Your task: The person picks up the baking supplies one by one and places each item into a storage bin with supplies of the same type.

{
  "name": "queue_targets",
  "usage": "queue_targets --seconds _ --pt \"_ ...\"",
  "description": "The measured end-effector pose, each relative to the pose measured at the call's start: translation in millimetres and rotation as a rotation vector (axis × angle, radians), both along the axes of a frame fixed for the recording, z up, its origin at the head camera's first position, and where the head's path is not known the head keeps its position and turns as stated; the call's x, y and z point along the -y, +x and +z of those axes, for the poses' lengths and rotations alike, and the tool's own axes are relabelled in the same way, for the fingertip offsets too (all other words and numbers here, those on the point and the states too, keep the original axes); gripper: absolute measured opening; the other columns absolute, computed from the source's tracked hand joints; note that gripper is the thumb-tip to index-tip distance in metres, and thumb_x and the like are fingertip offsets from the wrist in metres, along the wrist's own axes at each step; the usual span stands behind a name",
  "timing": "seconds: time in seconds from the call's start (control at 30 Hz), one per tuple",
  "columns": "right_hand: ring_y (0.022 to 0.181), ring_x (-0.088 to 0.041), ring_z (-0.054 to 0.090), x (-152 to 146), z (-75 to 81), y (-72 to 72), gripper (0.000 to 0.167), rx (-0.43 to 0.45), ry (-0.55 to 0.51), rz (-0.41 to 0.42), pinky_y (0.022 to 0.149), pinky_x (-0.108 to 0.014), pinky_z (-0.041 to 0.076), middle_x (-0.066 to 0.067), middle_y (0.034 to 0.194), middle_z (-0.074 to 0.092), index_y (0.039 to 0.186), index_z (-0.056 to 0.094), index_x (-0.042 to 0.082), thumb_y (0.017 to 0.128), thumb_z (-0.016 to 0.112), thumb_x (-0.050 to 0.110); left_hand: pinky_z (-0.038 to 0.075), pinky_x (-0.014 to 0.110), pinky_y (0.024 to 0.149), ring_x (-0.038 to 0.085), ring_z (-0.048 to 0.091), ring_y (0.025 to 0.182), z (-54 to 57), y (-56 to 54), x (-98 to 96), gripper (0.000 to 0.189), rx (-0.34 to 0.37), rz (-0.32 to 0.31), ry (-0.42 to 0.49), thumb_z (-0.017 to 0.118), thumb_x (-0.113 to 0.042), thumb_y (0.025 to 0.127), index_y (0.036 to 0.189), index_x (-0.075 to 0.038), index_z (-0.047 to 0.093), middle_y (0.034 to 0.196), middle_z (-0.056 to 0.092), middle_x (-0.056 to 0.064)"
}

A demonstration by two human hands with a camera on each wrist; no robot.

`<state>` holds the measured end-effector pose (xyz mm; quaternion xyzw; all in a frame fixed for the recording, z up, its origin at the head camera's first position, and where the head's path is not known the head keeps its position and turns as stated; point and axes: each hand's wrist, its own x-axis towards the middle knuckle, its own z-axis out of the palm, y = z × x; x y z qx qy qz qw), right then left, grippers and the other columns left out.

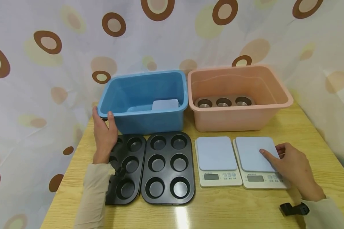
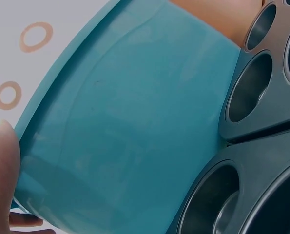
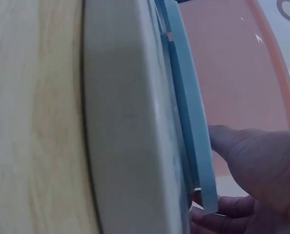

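Note:
My left hand [image 1: 104,136] holds the front left corner of a blue plastic bin [image 1: 149,122]; in the left wrist view its thumb [image 2: 3,165] lies at the rim. A pale, flat object [image 1: 165,104] lies inside that bin. On the right, my right hand [image 1: 295,165] grips the right edge of a white kitchen scale [image 1: 255,154], thumb on top of the platform. The right wrist view shows the fingers [image 3: 232,207] at the platform's edge, partly hidden. A second kitchen scale [image 1: 216,154] lies flat just left of it.
Two black muffin tins [image 1: 168,168] lie side by side before the blue bin, the left one partly under my left forearm. A pink bin [image 1: 229,119] stands at the back right with a muffin tin [image 1: 223,101] inside. A patterned curtain [image 1: 74,63] hangs behind the wooden table [image 1: 218,210].

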<state>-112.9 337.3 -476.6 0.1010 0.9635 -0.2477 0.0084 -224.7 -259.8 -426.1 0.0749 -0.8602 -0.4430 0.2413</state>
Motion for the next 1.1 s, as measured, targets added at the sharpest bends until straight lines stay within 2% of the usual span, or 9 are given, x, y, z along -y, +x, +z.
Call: queue_targets --seconds 0.17,0.4,0.73,0.97,1.1 --pt "0.098 -0.045 0.068 -6.7 4.4 -3.7 0.077 0.039 -0.044 0.048 0.070 -0.035 0.050 -0.036 0.110 0.069 0.123 0.060 -0.018 0.104 0.069 0.056 0.032 0.065 0.131 0.044 0.045 0.157 0.5 3.3 1.5 0.079 -0.005 -0.019 0.003 0.044 -0.048 0.114 0.175 -0.008 0.012 0.175 0.036 0.022" --pt "0.101 -0.045 0.069 -21.6 6.0 -9.6 0.066 0.107 -0.130 0.077 0.067 -0.026 0.051 -0.038 0.116 0.069 0.126 0.063 -0.018 0.110 0.062 0.047 0.033 0.065 0.130 0.042 0.045 0.157 -1.1 4.5 4.4 0.078 -0.016 -0.029 -0.011 0.046 -0.046 0.114 0.174 -0.008 0.015 0.174 0.038 0.021" --pt "0.098 -0.026 0.061 -26.5 10.3 -14.6 0.072 0.190 -0.210 0.080 0.067 -0.020 0.050 -0.038 0.125 0.062 0.137 0.053 -0.022 0.112 0.057 0.045 0.032 0.064 0.131 0.037 0.044 0.158 1.2 0.6 6.3 0.075 -0.031 -0.045 -0.036 0.047 -0.048 0.114 0.173 -0.011 0.020 0.173 0.039 0.017" --pt "0.088 -0.010 0.060 -30.3 16.5 -16.3 0.076 0.246 -0.280 0.072 0.068 -0.025 0.057 -0.034 0.124 0.063 0.143 0.048 -0.020 0.112 0.057 0.049 0.032 0.064 0.132 0.038 0.042 0.160 1.8 0.8 5.2 0.076 -0.020 -0.044 -0.031 0.046 -0.049 0.114 0.174 -0.012 0.018 0.175 0.037 0.016" --pt "0.085 0.000 0.062 -34.0 14.9 -16.8 0.083 0.272 -0.327 0.074 0.071 -0.026 0.061 -0.039 0.132 0.062 0.152 0.042 -0.020 0.111 0.057 0.051 0.032 0.063 0.132 0.038 0.043 0.159 0.2 0.8 5.3 0.076 -0.023 -0.042 -0.028 0.046 -0.048 0.114 0.174 -0.013 0.018 0.175 0.037 0.015"
